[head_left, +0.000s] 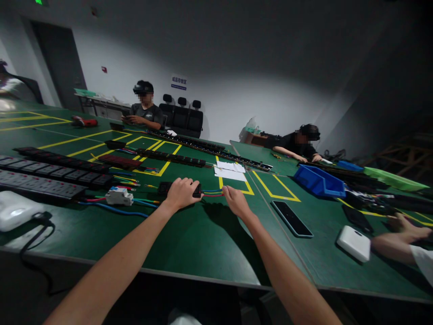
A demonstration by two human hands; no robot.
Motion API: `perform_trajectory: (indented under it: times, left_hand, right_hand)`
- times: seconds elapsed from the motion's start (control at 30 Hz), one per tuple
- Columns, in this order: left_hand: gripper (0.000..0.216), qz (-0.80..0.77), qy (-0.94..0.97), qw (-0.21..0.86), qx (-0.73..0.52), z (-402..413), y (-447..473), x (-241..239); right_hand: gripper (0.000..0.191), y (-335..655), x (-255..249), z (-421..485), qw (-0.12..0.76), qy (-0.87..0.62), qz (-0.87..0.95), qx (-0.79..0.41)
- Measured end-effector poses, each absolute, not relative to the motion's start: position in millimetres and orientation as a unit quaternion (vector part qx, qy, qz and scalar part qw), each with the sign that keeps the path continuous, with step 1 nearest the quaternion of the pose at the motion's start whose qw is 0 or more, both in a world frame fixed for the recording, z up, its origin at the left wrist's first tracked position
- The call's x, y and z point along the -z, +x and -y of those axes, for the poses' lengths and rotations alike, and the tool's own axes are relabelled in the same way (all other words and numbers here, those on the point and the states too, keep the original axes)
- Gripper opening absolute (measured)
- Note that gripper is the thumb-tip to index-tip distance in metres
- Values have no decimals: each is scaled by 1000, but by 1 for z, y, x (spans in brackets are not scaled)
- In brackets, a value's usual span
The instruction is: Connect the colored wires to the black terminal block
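Note:
My left hand (181,193) is closed around a small black box-like part (164,188) on the green table; the hand covers most of it. From its right side run thin coloured wires (212,193), red, blue and green among them. My right hand (236,201) pinches the far ends of these wires, just above the table. Left of my left hand lies a white circuit breaker (119,196) with coloured wires attached. Beyond it are several long black power strips (40,184), side by side.
A phone (291,218), a white box-shaped device (354,243) and a blue bin (320,181) lie to the right. White papers (230,171) and a long black strip (216,149) are farther back. Co-workers sit across the table; another person's hand (406,228) rests at right.

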State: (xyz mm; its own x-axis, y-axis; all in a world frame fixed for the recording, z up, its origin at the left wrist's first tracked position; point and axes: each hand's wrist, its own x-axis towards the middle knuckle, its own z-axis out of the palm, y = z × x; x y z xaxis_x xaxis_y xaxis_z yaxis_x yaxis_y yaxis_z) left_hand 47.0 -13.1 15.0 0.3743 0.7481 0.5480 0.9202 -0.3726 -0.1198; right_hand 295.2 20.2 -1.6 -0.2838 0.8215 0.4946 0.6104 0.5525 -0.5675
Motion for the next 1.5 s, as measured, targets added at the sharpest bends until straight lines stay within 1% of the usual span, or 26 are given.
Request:
perform_trajectory:
  times: [0.17,0.37,0.6,0.8,1.0,1.1,1.27,1.33,1.5]
  left_hand:
    - [45,521,-792,204,244,14,45,-18]
    - [43,522,-777,190,296,14,44,-20]
    - [46,520,-770,176,325,15,44,-20]
    - [47,519,-758,184,351,15,44,-20]
    - [47,519,-752,190,359,14,44,-20]
    - [47,521,-761,189,337,14,44,-20]
    - [45,527,-775,189,292,14,44,-19]
    - [45,525,-781,189,280,15,45,-19]
    - [45,514,-798,198,245,16,46,-19]
  right_hand:
    - [54,292,0,-23,476,-435,731,-224]
    - [56,291,1,-26,508,-432,669,-329]
    - [54,289,-4,-22,524,-416,597,-442]
    - [53,285,-4,-21,537,-393,554,-501]
    - [55,285,-2,-21,525,-382,527,-549]
    - [55,287,-1,-22,518,-401,561,-505]
    - [58,292,0,-26,503,-436,687,-290]
    - [58,294,0,-26,487,-436,723,-224]
    - [53,298,0,-21,427,-444,771,-160]
